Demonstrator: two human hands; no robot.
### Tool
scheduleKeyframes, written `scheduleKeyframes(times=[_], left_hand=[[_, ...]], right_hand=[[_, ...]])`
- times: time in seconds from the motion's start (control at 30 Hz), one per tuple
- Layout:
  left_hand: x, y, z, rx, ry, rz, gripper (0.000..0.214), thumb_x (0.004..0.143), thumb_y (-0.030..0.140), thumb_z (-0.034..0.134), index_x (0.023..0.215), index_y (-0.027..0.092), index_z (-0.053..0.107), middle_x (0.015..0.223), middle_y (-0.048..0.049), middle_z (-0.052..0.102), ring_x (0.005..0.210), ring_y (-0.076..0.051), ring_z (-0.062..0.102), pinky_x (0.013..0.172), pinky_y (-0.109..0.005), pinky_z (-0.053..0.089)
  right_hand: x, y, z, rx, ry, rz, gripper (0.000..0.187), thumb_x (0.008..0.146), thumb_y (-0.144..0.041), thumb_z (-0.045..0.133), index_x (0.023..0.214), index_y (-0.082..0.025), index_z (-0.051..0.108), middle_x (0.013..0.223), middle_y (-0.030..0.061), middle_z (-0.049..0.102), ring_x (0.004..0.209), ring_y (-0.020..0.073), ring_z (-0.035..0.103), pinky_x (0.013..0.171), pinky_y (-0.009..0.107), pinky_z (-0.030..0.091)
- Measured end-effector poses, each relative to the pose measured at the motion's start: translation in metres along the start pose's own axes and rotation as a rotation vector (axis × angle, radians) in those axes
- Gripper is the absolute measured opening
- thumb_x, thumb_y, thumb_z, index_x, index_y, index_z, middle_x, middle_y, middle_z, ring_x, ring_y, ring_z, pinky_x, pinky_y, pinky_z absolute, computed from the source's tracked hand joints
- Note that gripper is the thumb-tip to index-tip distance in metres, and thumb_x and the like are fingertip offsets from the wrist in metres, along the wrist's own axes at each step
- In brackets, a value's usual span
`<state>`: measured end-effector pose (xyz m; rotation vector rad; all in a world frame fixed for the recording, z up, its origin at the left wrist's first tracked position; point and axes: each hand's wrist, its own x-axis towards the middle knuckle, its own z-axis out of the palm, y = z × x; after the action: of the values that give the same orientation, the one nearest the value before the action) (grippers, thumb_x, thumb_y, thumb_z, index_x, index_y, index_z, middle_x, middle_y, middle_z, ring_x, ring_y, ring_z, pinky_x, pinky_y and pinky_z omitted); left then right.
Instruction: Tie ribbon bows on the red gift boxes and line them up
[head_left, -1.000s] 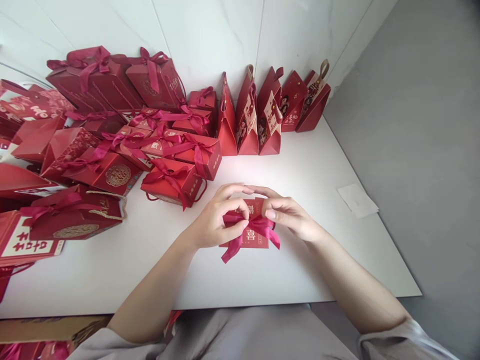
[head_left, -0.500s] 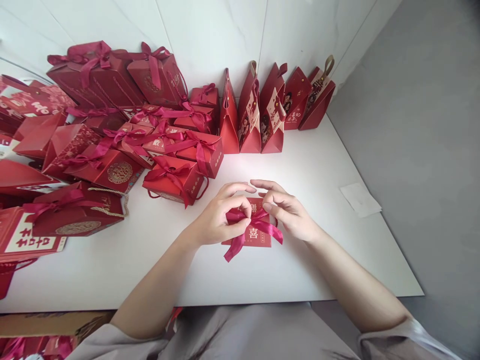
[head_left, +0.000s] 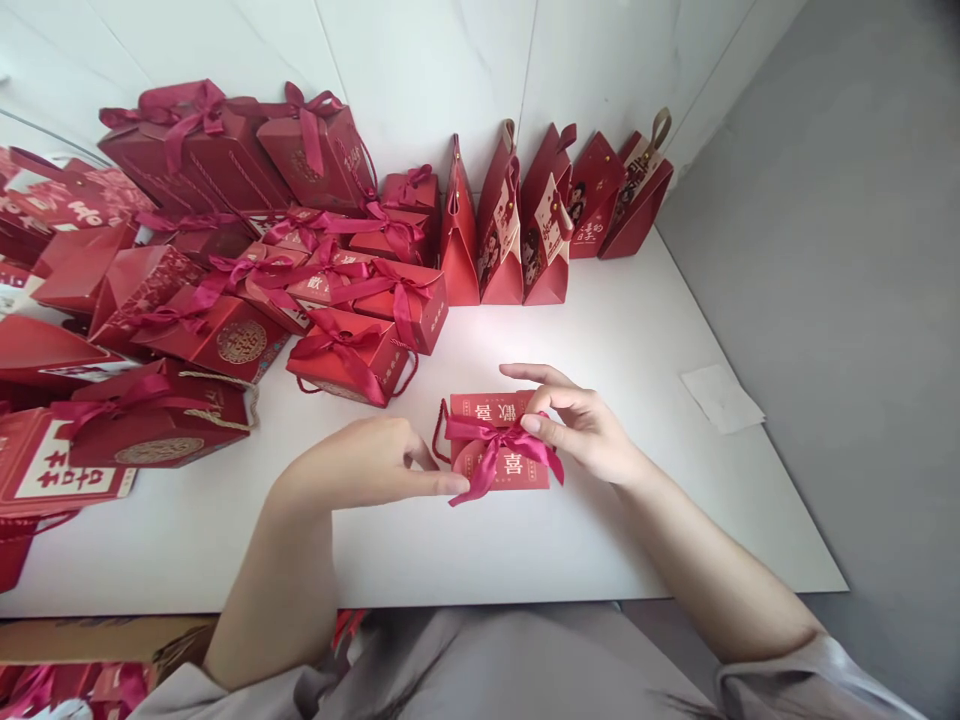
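A small red gift box point(head_left: 487, 404) with printed characters lies on the white table in front of me, a magenta ribbon point(head_left: 486, 470) tied across it in a bow. My right hand point(head_left: 585, 425) pinches the bow's right side between thumb and fingertips, with its index finger raised away. Down at the ribbon's left tail is my left hand point(head_left: 367, 465), the thumb stretched along it and the other fingers bent under. The left fingertips are partly hidden behind the thumb, where they appear to pinch the tail. A dark red cord handle point(head_left: 439, 432) sticks out on the box's left.
Many ribbon-tied red boxes point(head_left: 345, 355) crowd the table's left side. Several upright triangular red bags point(head_left: 501, 250) line the back wall. A white paper square point(head_left: 721, 398) lies near the right edge. Below the front left edge stands a cardboard carton point(head_left: 90, 640) holding red items.
My left hand has left the bow's left loop and moved left and down to the ribbon tail. The right hand stays at the bow. More of the box top and its cord now shows.
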<state>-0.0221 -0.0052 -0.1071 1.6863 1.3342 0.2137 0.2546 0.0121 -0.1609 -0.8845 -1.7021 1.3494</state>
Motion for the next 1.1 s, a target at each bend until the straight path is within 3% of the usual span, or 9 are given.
scheduleKeyframes(times=[0.1, 0.2, 0.3, 0.37, 0.47, 0.6, 0.77, 0.9, 1.1], left_hand=[[0.006, 0.008, 0.009, 0.024, -0.288, 0.026, 0.044, 0.066, 0.057, 0.079, 0.048, 0.022, 0.060, 0.044, 0.0043, 0.032, 0.034, -0.009, 0.025, 0.038, -0.029, 0.012], [0.011, 0.015, 0.016, 0.002, -0.259, 0.090, 0.040, 0.070, 0.052, 0.078, 0.052, 0.022, 0.059, 0.047, 0.0041, 0.038, 0.036, -0.010, 0.028, 0.038, -0.028, 0.015], [0.014, 0.013, 0.016, 0.028, -0.253, 0.054, 0.050, 0.078, 0.050, 0.070, 0.045, 0.019, 0.050, 0.045, 0.0033, 0.032, 0.038, -0.009, 0.025, 0.039, -0.028, 0.014], [0.017, 0.009, 0.011, 0.025, -0.166, 0.009, 0.050, 0.081, 0.050, 0.066, 0.046, 0.018, 0.052, 0.046, 0.0030, 0.029, 0.041, -0.009, 0.025, 0.042, -0.027, 0.015], [0.019, 0.005, 0.002, -0.007, 0.061, -0.029, 0.039, 0.084, 0.052, 0.062, 0.063, 0.019, 0.068, 0.053, 0.0018, 0.042, 0.049, -0.012, 0.038, 0.046, -0.026, 0.022], [0.021, 0.005, 0.005, -0.026, 0.189, -0.012, 0.038, 0.083, 0.056, 0.065, 0.073, 0.020, 0.066, 0.062, 0.0015, 0.052, 0.056, -0.013, 0.046, 0.050, -0.025, 0.030], [0.027, 0.016, 0.030, -0.033, 0.609, 0.238, 0.034, 0.075, 0.045, 0.079, 0.084, 0.022, 0.057, 0.075, 0.0021, 0.050, 0.068, -0.014, 0.048, 0.063, -0.026, 0.042], [0.028, 0.023, 0.044, 0.078, 0.574, 0.323, 0.020, 0.083, 0.034, 0.073, 0.094, 0.022, 0.061, 0.093, -0.0015, 0.053, 0.081, -0.015, 0.051, 0.075, -0.028, 0.046], [0.027, 0.022, 0.044, 0.087, 0.507, 0.248, 0.017, 0.087, 0.030, 0.067, 0.078, 0.019, 0.058, 0.084, 0.0009, 0.050, 0.076, -0.012, 0.049, 0.067, -0.025, 0.041]], right_hand=[[0.000, 0.001, -0.001, 0.021, 0.011, 0.018, 0.028, 0.092, -0.043, 0.067, 0.072, -0.023, 0.065, 0.140, 0.0058, 0.058, 0.130, 0.0283, 0.056, 0.106, 0.047, 0.048], [0.001, 0.002, -0.001, 0.018, 0.029, 0.021, 0.026, 0.092, -0.041, 0.068, 0.073, -0.023, 0.066, 0.137, 0.0056, 0.060, 0.131, 0.0273, 0.055, 0.107, 0.046, 0.047], [0.001, 0.004, -0.002, 0.030, 0.073, 0.013, 0.027, 0.092, -0.042, 0.067, 0.073, -0.023, 0.066, 0.132, 0.0061, 0.063, 0.126, 0.0268, 0.058, 0.107, 0.046, 0.047], [0.001, 0.005, -0.004, 0.046, 0.128, 0.005, 0.028, 0.093, -0.042, 0.067, 0.072, -0.023, 0.064, 0.127, 0.0060, 0.065, 0.122, 0.0260, 0.060, 0.107, 0.046, 0.047], [0.002, 0.006, -0.006, 0.053, 0.190, 0.004, 0.028, 0.094, -0.042, 0.066, 0.072, -0.024, 0.064, 0.123, 0.0051, 0.066, 0.118, 0.0253, 0.062, 0.107, 0.046, 0.047], [0.002, 0.008, -0.007, 0.047, 0.195, 0.018, 0.029, 0.093, -0.044, 0.065, 0.073, -0.024, 0.065, 0.124, 0.0057, 0.064, 0.119, 0.0264, 0.061, 0.103, 0.046, 0.050], [0.002, 0.008, -0.008, 0.040, 0.187, 0.020, 0.028, 0.093, -0.042, 0.066, 0.072, -0.024, 0.065, 0.125, 0.0053, 0.063, 0.117, 0.0264, 0.060, 0.099, 0.045, 0.050], [0.001, 0.006, -0.008, 0.023, 0.174, 0.016, 0.027, 0.094, -0.040, 0.065, 0.073, -0.024, 0.065, 0.124, 0.0050, 0.063, 0.116, 0.0255, 0.060, 0.099, 0.043, 0.048], [0.002, 0.006, -0.008, 0.029, 0.158, 0.005, 0.025, 0.095, -0.037, 0.065, 0.073, -0.024, 0.065, 0.123, 0.0040, 0.063, 0.118, 0.0240, 0.058, 0.101, 0.041, 0.045]])
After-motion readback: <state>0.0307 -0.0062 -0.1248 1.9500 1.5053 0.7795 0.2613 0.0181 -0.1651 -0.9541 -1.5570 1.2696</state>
